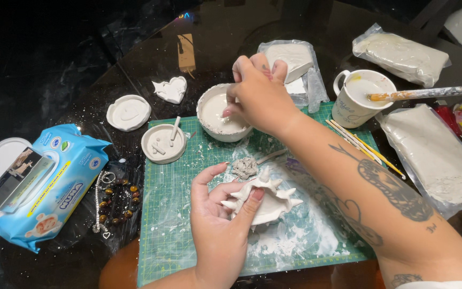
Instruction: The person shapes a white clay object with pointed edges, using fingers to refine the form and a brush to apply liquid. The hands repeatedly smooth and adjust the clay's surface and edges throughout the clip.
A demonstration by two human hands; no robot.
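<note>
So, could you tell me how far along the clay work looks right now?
Done, it seems: a heart piece, a round disc and a small dish set aside. In hand: the left hand holds a spiky clay dish while the right hand dips into the white bowl. Left: several bagged clay blocks.

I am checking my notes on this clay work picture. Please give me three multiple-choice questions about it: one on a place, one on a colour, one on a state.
1. Where does the white mug stand?
A. beside the cutting mat's far right corner
B. on the wipes pack
C. in the white bowl

2. What colour is the cutting mat?
A. red
B. green
C. yellow

3. What is the left hand doing?
A. lying flat and empty
B. holding the spiky clay dish
C. gripping a brush

Answers:
1 A, it stands on the dark table at that corner.
2 B, its grid surface is green.
3 B, thumb and fingers wrap the dish's rim.
</note>
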